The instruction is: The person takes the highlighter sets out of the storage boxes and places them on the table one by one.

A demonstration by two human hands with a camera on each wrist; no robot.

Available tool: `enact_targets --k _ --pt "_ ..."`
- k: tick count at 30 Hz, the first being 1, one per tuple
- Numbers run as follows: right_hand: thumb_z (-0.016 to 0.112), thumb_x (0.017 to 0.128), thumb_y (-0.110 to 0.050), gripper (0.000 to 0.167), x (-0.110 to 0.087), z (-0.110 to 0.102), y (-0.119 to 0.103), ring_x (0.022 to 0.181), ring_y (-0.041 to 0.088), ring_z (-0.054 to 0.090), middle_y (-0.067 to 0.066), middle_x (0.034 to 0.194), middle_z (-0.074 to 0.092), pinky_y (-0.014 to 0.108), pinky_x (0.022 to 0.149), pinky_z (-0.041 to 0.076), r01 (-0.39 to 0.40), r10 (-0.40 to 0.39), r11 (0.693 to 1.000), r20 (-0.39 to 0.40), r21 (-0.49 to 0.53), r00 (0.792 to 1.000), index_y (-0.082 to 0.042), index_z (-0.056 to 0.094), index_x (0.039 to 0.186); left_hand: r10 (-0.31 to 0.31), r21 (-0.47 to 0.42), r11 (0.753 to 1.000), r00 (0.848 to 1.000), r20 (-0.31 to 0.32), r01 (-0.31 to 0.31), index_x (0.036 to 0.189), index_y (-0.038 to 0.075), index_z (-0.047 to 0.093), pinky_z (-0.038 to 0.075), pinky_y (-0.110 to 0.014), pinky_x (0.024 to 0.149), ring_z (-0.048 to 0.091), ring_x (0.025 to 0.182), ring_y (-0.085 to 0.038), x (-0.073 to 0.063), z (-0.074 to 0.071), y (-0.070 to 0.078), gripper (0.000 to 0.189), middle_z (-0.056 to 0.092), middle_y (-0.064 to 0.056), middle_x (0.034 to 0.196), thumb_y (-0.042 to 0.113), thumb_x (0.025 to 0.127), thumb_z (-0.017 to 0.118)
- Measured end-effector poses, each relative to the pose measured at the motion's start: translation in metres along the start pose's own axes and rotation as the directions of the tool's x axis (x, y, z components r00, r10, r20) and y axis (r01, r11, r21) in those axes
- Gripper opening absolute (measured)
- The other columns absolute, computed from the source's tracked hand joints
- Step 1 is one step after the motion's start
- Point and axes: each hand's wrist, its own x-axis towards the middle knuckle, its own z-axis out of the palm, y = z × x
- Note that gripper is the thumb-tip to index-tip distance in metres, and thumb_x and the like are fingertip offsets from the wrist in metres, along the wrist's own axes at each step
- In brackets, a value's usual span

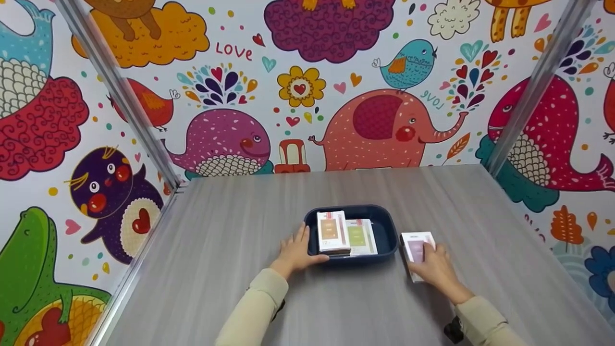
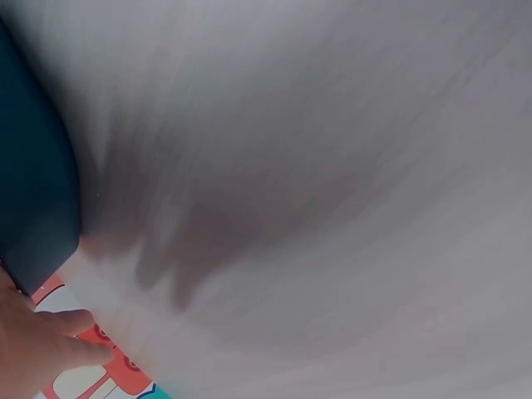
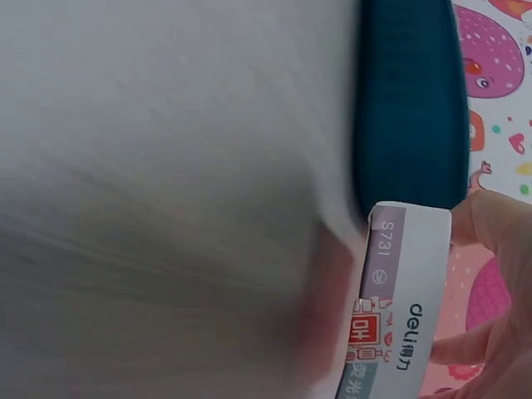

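My left hand (image 1: pixel 294 253) rests, fingers apart, against the dark blue tray (image 1: pixel 360 259), which lies just left of the purple-labelled box (image 1: pixel 414 249) clamped in the fingers of my right hand (image 1: pixel 437 267), the nearer, its long axis pointing away from me past those fingertips.

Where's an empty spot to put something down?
Bare table lies left of the left hand, and between the blue tray and the back wall. The tray's right end has a narrow free strip. Two boxes crowd its left side; just outside, the right hand grips another box.
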Motion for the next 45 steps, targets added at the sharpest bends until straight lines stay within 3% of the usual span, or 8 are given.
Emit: enact_targets --k 16,31,45 --pt "0.070 0.061 -0.025 0.058 -0.024 0.011 0.001 0.082 0.045 0.045 0.031 0.094 0.045 0.052 0.067 0.039 0.033 -0.032 0.999 0.024 -0.020 0.999 0.013 0.053 0.103 -0.001 -0.001 1.000 1.000 -0.001 0.001 0.146 0.004 0.015 0.016 -0.060 0.104 0.023 0.131 -0.046 0.000 0.002 -0.003 0.110 0.010 -0.011 0.153 0.072 0.070 0.056" --pt "0.070 0.061 -0.025 0.067 -0.041 0.012 0.000 0.084 0.047 0.045 0.035 0.102 0.043 0.056 0.068 0.041 0.032 -0.031 0.999 0.071 -0.014 0.997 0.014 0.050 0.111 -0.001 0.011 1.000 1.000 0.004 0.001 0.146 0.004 0.016 0.017 -0.060 0.103 0.024 0.131 -0.047 0.001 0.000 -0.001 0.108 0.012 -0.011 0.153 0.071 0.071 0.055" --pt "0.071 0.061 -0.027 0.066 -0.057 0.014 -0.010 0.083 0.041 0.046 0.029 0.097 0.043 0.053 0.068 0.042 0.039 -0.036 0.999 0.119 -0.022 0.992 0.012 0.050 0.110 -0.004 0.000 1.000 1.000 0.009 0.004 0.146 0.004 0.015 0.016 -0.060 0.104 0.022 0.132 -0.046 0.000 0.000 0.000 0.110 0.011 -0.012 0.153 0.072 0.070 0.056"
